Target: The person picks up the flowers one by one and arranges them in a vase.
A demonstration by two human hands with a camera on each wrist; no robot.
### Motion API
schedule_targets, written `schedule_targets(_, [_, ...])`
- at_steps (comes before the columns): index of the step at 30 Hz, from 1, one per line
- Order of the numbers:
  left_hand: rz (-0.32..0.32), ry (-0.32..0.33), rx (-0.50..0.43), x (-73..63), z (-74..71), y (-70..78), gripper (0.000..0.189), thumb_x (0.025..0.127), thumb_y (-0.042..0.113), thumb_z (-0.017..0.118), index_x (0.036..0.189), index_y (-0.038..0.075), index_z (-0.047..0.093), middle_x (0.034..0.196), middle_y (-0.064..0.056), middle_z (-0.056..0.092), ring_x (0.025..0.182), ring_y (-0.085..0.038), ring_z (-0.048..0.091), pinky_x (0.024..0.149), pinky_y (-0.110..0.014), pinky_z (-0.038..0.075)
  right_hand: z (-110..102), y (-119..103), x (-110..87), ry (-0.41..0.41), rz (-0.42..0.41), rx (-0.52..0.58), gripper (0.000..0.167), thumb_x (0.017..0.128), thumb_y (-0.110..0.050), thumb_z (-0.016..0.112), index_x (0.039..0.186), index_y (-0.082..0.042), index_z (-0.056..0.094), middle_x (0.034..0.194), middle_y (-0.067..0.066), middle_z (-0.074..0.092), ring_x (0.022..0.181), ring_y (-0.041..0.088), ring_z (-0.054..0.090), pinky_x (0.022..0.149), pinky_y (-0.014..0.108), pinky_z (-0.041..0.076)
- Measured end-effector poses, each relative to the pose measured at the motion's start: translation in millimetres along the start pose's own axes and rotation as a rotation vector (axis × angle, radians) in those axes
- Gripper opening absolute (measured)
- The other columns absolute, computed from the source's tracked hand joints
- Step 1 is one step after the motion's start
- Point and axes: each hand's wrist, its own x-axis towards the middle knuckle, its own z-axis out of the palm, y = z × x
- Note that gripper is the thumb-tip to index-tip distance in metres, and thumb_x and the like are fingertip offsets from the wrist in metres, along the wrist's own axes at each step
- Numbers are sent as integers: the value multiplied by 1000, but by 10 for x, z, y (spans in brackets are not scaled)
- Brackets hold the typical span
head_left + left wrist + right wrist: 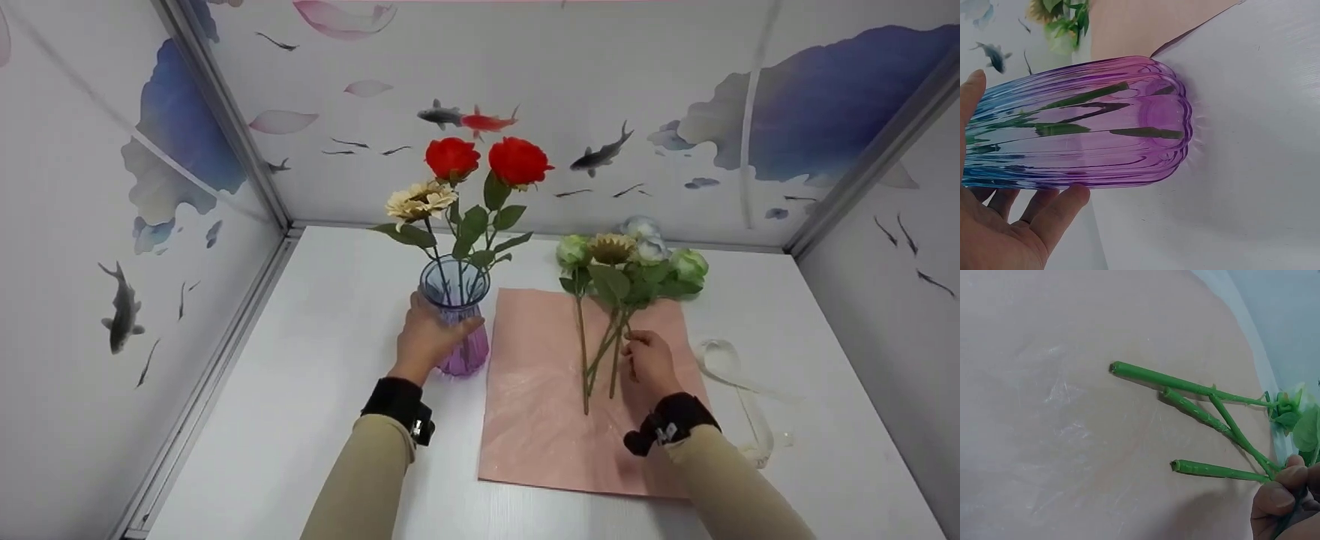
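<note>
A blue-to-purple ribbed glass vase (465,352) stands upright on the table, holding two red roses (519,161) and a cream daisy-like flower (420,202). My left hand (431,337) grips the vase, thumb across its front; the stem ends (1145,133) show through the glass. Further right, my right hand (651,363) pinches a thin green stem (1289,520) between thumb and fingers. Beside it, several loose stems (586,360) lie on a pink paper sheet (532,427). Their pale green blooms (688,264), pale blue blooms (649,246) and a yellowish sunflower (611,248) lie toward the back.
A pale ribbon (757,420) curls on the white table (315,352) right of the paper. Printed wall panels (600,82) enclose the table at the back and sides. Leaves from the loose flowers overhang the paper's far edge.
</note>
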Motion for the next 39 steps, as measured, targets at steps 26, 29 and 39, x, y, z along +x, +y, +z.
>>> schedule_targets(26, [-9, -11, -22, 24, 10, -35, 120, 75, 57, 84, 155, -4, 18, 147, -28, 46, 137, -42, 48, 110, -59, 43, 87, -325, -168, 50, -131, 375, 46, 109, -31, 49, 140, 3, 51, 88, -3, 50, 70, 11, 46, 72, 24, 49])
schedule_targets(29, [-14, -11, -21, 25, 3, -29, 121, 75, 57, 84, 155, -4, 17, 147, -29, 46, 137, -42, 49, 109, -59, 43, 109, -337, -162, 37, -150, 397, 44, 109, -28, 49, 140, 2, 51, 97, -1, 54, 71, 10, 45, 71, 25, 47])
schedule_targets(39, [-29, -15, -12, 16, 11, -3, 121, 76, 57, 84, 156, -6, 17, 148, -30, 45, 138, -43, 48, 110, -60, 42, 131, -329, -177, -61, -159, 362, 40, 107, -32, 53, 129, 2, 51, 89, 1, 44, 76, 14, 43, 73, 27, 43])
